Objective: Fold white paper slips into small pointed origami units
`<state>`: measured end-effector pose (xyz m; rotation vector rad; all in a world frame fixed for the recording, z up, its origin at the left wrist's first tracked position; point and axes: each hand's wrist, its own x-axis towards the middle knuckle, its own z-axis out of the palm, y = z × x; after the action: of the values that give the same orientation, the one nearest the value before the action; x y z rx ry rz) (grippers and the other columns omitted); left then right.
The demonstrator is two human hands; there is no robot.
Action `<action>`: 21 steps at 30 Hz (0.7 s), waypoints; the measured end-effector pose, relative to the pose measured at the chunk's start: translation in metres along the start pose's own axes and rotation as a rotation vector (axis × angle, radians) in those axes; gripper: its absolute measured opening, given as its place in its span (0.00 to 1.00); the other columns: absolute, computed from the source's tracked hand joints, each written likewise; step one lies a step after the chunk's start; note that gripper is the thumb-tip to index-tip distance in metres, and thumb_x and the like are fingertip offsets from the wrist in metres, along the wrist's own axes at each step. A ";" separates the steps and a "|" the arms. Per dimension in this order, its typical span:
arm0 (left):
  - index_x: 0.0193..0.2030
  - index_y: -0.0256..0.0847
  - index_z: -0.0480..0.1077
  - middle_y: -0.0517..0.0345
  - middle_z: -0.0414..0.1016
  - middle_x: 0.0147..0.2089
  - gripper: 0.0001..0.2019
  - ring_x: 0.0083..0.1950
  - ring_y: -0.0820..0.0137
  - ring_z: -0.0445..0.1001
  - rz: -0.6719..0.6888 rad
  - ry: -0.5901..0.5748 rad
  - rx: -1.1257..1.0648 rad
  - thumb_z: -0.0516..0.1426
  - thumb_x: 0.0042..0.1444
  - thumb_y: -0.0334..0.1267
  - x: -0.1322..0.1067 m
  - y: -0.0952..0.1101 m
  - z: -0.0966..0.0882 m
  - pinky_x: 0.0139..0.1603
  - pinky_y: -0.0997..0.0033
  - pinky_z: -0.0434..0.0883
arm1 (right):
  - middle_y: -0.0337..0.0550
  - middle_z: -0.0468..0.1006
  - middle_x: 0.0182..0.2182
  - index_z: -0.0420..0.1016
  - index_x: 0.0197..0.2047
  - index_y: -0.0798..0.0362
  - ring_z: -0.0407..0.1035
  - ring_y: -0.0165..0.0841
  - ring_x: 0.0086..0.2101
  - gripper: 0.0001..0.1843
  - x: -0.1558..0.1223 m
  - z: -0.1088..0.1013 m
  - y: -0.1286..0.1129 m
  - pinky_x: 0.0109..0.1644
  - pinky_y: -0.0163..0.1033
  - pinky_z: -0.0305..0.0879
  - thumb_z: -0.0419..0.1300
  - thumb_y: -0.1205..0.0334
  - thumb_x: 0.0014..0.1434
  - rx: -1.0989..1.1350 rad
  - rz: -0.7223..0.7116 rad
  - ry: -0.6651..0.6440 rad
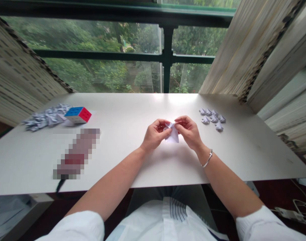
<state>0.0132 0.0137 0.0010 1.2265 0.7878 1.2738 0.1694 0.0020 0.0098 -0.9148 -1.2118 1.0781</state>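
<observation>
Many small folded units of pale printed paper lie in a loose heap (44,117) near the far left corner of the desk (133,107), their creased points jutting at all angles. Just beside the heap, on its right, sits a puzzle cube (78,114) of glossy plastic, its blue top and red side showing. Nearer the front edge on the left lies a long flat object (76,152), blurred beyond recognition. At the middle of the desk, somewhat nearer the far edge, the left hand (155,134) pinches the left side of a paper piece (173,134) between thumb and curled fingers. The piece is thin, white and sharply creased, with a triangular flap hanging toward the smooth, matte desktop. The right hand (189,131) grips its upper right corner between thumb and forefinger; a slim metal bangle (208,158) circles that wrist. The step in hand appears to be a fold at the top of the piece. Judged from the grip, such a crease calls for matched edges and firm fingertip pressure, since paper this light slips easily. Toward the far right, well apart from the hands, a small cluster (212,117) of finished pointed units rests in rough rows.
</observation>
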 end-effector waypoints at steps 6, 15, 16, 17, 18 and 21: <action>0.44 0.38 0.71 0.61 0.73 0.31 0.20 0.30 0.76 0.71 0.039 0.004 0.001 0.69 0.48 0.43 0.000 -0.002 -0.001 0.32 0.76 0.69 | 0.36 0.74 0.29 0.71 0.35 0.52 0.67 0.27 0.27 0.15 0.001 0.001 -0.001 0.28 0.33 0.67 0.68 0.53 0.48 0.020 0.064 0.042; 0.51 0.39 0.64 0.61 0.77 0.29 0.25 0.28 0.73 0.72 0.025 0.011 -0.024 0.66 0.52 0.47 -0.001 0.002 -0.002 0.32 0.74 0.69 | 0.36 0.75 0.30 0.73 0.35 0.52 0.67 0.26 0.28 0.14 0.002 -0.001 0.004 0.27 0.31 0.67 0.70 0.56 0.48 0.088 0.107 0.034; 0.50 0.39 0.64 0.61 0.77 0.28 0.24 0.28 0.73 0.72 0.026 0.023 -0.027 0.66 0.52 0.48 0.000 0.002 -0.002 0.32 0.74 0.69 | 0.36 0.75 0.30 0.73 0.35 0.52 0.68 0.27 0.28 0.14 0.001 0.000 0.005 0.28 0.32 0.67 0.70 0.55 0.49 0.077 0.098 0.027; 0.50 0.39 0.63 0.61 0.77 0.28 0.24 0.27 0.73 0.72 0.026 0.035 -0.030 0.66 0.52 0.47 0.000 0.002 -0.002 0.31 0.75 0.69 | 0.36 0.75 0.30 0.73 0.35 0.52 0.68 0.27 0.28 0.14 0.001 0.000 0.005 0.28 0.32 0.68 0.69 0.54 0.50 0.056 0.086 0.012; 0.49 0.39 0.63 0.61 0.77 0.29 0.24 0.27 0.73 0.73 0.026 0.046 -0.031 0.66 0.52 0.47 0.001 0.001 -0.002 0.31 0.75 0.68 | 0.37 0.75 0.30 0.74 0.36 0.52 0.69 0.28 0.29 0.15 0.000 0.000 0.005 0.28 0.33 0.69 0.68 0.52 0.51 0.021 0.069 -0.011; 0.49 0.40 0.63 0.61 0.78 0.30 0.25 0.29 0.72 0.75 0.028 0.058 -0.012 0.67 0.50 0.46 0.001 0.001 -0.003 0.33 0.74 0.69 | 0.39 0.77 0.31 0.75 0.39 0.52 0.70 0.30 0.30 0.17 -0.002 0.001 0.008 0.30 0.35 0.70 0.69 0.50 0.51 -0.153 -0.024 -0.068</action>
<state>0.0102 0.0152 0.0014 1.1992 0.8062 1.3404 0.1676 0.0022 0.0023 -0.9848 -1.3729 1.0146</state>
